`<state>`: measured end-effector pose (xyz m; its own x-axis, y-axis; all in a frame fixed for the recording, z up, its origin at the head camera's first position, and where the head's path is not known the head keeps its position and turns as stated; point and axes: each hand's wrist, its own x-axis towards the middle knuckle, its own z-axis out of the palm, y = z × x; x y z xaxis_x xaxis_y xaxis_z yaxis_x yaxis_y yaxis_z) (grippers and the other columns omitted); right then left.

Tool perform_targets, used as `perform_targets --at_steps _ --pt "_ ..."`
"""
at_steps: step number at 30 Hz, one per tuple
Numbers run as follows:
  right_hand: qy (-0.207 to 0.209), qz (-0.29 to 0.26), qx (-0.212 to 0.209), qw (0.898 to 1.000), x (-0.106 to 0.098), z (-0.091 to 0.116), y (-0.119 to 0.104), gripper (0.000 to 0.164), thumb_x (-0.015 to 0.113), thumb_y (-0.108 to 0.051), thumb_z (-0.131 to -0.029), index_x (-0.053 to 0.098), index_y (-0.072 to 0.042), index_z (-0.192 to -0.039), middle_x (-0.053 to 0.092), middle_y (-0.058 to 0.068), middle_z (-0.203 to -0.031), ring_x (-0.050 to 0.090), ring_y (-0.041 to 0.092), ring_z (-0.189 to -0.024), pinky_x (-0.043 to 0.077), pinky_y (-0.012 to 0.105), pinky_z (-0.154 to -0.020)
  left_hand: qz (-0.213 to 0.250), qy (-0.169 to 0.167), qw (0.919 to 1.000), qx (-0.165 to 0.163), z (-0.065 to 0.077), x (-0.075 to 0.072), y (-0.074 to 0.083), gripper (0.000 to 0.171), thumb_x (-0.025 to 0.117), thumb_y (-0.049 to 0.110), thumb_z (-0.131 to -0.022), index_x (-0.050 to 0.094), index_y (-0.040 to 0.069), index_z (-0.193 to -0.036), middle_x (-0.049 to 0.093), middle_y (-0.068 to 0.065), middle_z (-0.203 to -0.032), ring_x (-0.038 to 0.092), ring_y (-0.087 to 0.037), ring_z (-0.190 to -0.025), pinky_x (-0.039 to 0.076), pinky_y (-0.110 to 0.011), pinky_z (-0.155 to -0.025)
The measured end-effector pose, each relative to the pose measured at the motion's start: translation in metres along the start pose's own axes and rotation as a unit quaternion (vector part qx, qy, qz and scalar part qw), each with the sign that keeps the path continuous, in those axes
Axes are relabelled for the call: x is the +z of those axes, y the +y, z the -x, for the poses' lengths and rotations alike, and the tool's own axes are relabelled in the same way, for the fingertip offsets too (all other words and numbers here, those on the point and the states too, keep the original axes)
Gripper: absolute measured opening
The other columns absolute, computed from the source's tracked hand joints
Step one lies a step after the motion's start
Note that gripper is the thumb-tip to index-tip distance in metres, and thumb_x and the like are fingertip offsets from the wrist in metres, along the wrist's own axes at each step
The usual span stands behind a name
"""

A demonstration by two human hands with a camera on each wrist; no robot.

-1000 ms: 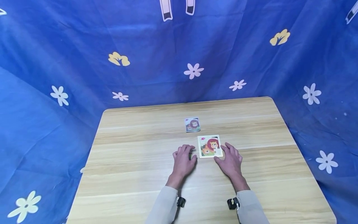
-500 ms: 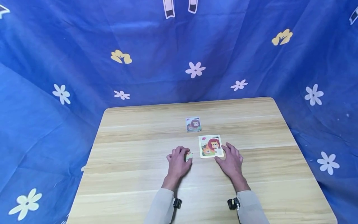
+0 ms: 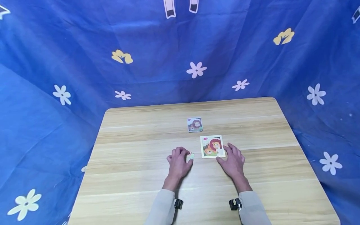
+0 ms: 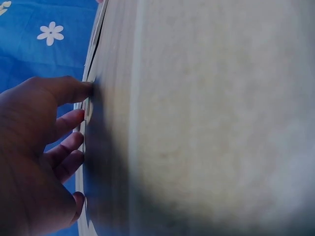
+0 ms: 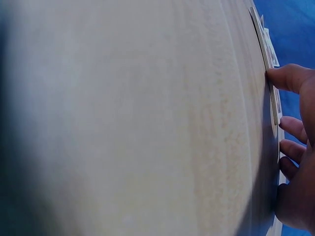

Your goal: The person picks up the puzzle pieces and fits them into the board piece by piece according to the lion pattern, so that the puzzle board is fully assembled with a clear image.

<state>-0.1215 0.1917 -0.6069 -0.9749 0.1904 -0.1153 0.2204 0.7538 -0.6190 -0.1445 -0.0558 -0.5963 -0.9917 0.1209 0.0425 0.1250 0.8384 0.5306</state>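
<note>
A small light-green puzzle piece [image 3: 190, 156] lies on the table between the thumb and index finger of my left hand [image 3: 177, 162], which pinches it. To its right lies a square puzzle board [image 3: 208, 150] with a lion picture and a pale gap at its lower right. My right hand [image 3: 232, 160] grips the board at that corner, thumb on the near edge and index finger on the right edge. In the left wrist view the piece is hard to make out below the fingers [image 4: 74, 93]. The right wrist view shows the board [image 5: 266, 49] edge-on.
A picture card [image 3: 195, 124] with the same lion scene lies behind the board. The wooden table [image 3: 135, 175] has rounded far corners. A blue cloth [image 3: 152, 62] with flowers hangs behind it and at both sides.
My left hand has shifted a little left and towards me, and the puzzle piece has come into view between its fingers. The right hand has stayed at the board's corner.
</note>
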Motion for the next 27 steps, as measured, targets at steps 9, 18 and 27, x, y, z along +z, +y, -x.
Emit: perform_targets --at_steps 9,18,27 --pt "-0.003 0.002 -0.002 1.000 0.0004 -0.0010 -0.0005 0.069 0.071 -0.042 -0.080 0.051 -0.011 -0.138 0.033 0.009 -0.153 0.027 0.034 -0.139 0.016 0.059 -0.106 -0.016 0.011 0.9996 0.019 -0.0011 0.0010 -0.0002 0.030 0.078 0.033 -0.076 0.068 0.023 -0.102 0.068 0.004 -0.102 0.054 -0.019 -0.093 0.030 -0.046 -0.085" --pt "-0.008 0.001 0.002 1.000 -0.0005 -0.0009 -0.0014 0.068 0.071 -0.041 -0.080 0.051 -0.011 -0.137 0.033 0.008 -0.153 0.026 0.033 -0.139 0.016 0.058 -0.107 0.017 0.005 0.9997 0.017 -0.0021 0.0014 0.0010 0.032 0.079 0.032 -0.075 0.068 0.023 -0.103 0.068 0.010 -0.083 0.054 -0.011 -0.077 0.028 -0.044 -0.083" --pt "-0.003 0.007 0.000 1.000 0.0008 -0.0010 -0.0005 0.069 0.071 -0.043 -0.079 0.051 -0.011 -0.137 0.033 0.009 -0.153 0.027 0.034 -0.139 0.017 0.058 -0.106 0.093 -0.004 0.9957 0.006 -0.0006 0.0035 0.0084 0.035 0.080 0.021 -0.073 0.068 0.022 -0.105 0.069 0.012 -0.083 0.053 -0.010 -0.076 0.026 -0.040 -0.084"
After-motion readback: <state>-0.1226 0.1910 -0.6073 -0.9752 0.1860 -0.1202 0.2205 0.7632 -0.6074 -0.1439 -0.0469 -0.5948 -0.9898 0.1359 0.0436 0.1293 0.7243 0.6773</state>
